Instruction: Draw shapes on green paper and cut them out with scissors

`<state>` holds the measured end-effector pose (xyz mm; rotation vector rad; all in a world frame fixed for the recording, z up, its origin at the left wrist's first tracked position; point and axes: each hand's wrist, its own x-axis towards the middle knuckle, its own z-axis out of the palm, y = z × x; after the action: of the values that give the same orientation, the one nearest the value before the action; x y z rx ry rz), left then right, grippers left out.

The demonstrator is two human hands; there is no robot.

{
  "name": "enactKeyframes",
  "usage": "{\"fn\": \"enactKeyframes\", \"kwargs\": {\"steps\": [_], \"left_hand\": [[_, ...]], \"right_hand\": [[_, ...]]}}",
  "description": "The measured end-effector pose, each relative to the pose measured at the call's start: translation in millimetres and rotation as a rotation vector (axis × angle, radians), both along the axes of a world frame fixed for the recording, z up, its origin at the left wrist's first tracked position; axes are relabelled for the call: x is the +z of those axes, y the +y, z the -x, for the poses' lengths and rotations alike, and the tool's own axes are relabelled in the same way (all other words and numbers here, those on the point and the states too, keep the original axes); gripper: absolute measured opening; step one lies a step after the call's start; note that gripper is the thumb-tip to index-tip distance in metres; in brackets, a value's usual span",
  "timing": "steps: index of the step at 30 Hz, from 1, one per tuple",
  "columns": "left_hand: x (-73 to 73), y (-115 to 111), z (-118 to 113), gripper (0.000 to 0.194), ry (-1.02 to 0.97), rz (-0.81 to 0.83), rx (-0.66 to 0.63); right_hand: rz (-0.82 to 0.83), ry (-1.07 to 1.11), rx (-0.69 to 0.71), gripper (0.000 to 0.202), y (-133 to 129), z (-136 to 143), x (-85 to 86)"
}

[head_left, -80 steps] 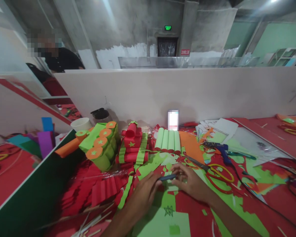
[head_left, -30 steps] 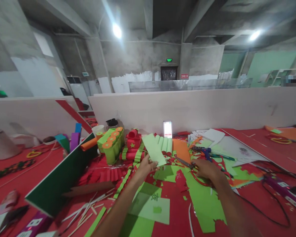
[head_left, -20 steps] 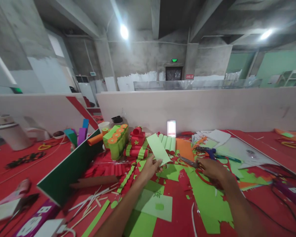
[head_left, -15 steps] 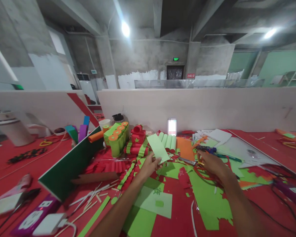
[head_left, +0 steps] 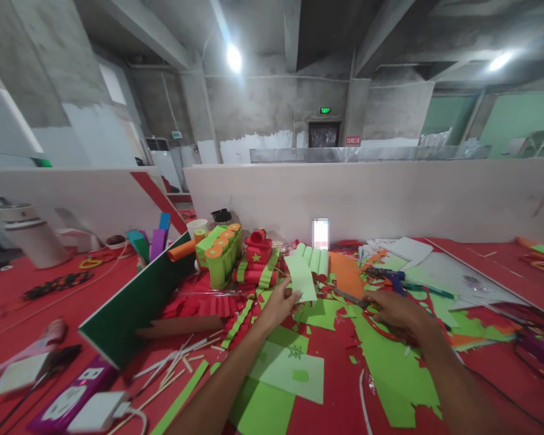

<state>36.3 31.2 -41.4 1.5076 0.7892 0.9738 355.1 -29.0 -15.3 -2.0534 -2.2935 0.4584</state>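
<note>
My left hand [head_left: 278,304] pinches a pale green strip of paper [head_left: 301,279] by its lower end, above the cluttered table. To the right, my right hand [head_left: 392,309] has its fingers closed round the red handles of a pair of scissors [head_left: 350,297]; the blades point left toward the paper. Behind the strip lie pale green paper rolls [head_left: 316,261] side by side. An orange sheet [head_left: 348,278] sits between them and the scissors. Below my hands is a pale green sheet with a star drawn on it [head_left: 310,377].
Green and orange paper cylinders [head_left: 220,260] and a red rolled-paper piece with a star [head_left: 256,257] stand at left centre. Nearby are a dark green board [head_left: 127,308], thin sticks [head_left: 176,368], a purple power strip [head_left: 70,396], a glue gun [head_left: 387,275] and cut green paper [head_left: 392,380].
The strip in my left hand has turned more upright. My right hand has closed on the scissors' handles and raised them slightly. The whole view has shifted a little.
</note>
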Motion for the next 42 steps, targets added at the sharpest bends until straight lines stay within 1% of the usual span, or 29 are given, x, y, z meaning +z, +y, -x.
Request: {"fn": "enactKeyframes", "kwargs": {"steps": [2,4,6,8,10,12,15,17,19,22,23,25,28,32,35,38,40,42], "left_hand": [[0.0,2,3,0.052,-0.003,-0.033,0.005],[2.3,2,4,0.049,-0.005,-0.062,0.028],[5.8,1,5,0.043,-0.01,-0.081,0.053],[8.9,1,3,0.039,-0.035,-0.084,0.073],[10.6,1,2,0.04,-0.066,-0.067,0.094],[11.2,1,0,0.042,-0.094,-0.053,0.123],[11.8,2,-1,0.04,-0.128,-0.051,0.176],[13.0,3,0,0.035,-0.152,-0.056,0.208],[14.5,4,1,0.033,-0.178,-0.07,0.229],[15.9,5,3,0.03,-0.23,-0.075,0.269],[16.1,6,3,0.029,-0.252,-0.067,0.283],[16.2,7,3,0.027,-0.295,-0.039,0.318],[16.9,7,3,0.026,-0.341,-0.006,0.341],[18.6,6,2,0.027,-0.362,-0.006,0.342],[18.6,8,2,0.029,-0.374,0.001,0.376],[17.1,9,2,0.031,-0.38,0.003,0.391],[15.9,9,2,0.032,-0.379,0.008,0.367],[15.5,7,1,0.033,-0.357,0.018,0.32]], "right_hand": [[-0.032,-0.001,-0.027,0.038,0,-3,3.2],[-0.092,0.03,-0.071,0.045,0,-4,7.7],[-0.157,0.105,-0.114,0.048,1,-1,12.9],[-0.217,0.239,-0.128,0.046,2,6,17.9],[-0.279,0.442,-0.1,0.046,4,19,21.5],[-0.291,0.648,-0.056,0.046,5,37,22.8],[-0.238,0.925,-0.009,0.053,4,70,20.3],[-0.167,1.015,0.014,0.055,0,91,18.8],[-0.148,1.003,0.038,0.054,-7,109,20.3],[-0.188,0.852,0.082,0.044,-20,125,28.2],[-0.177,0.788,0.097,0.043,-23,127,31.3],[-0.152,0.662,0.084,0.041,-26,129,36.1],[-0.112,0.554,0.055,0.039,-25,127,37.0],[-0.072,0.515,0.077,0.044,-20,118,29.2],[-0.052,0.499,0.089,0.047,-20,110,24.6],[-0.015,0.51,0.132,0.051,-22,106,26.1],[0.009,0.555,0.146,0.053,-24,108,29.0],[0.026,0.607,0.122,0.055,-25,111,31.0]]}}
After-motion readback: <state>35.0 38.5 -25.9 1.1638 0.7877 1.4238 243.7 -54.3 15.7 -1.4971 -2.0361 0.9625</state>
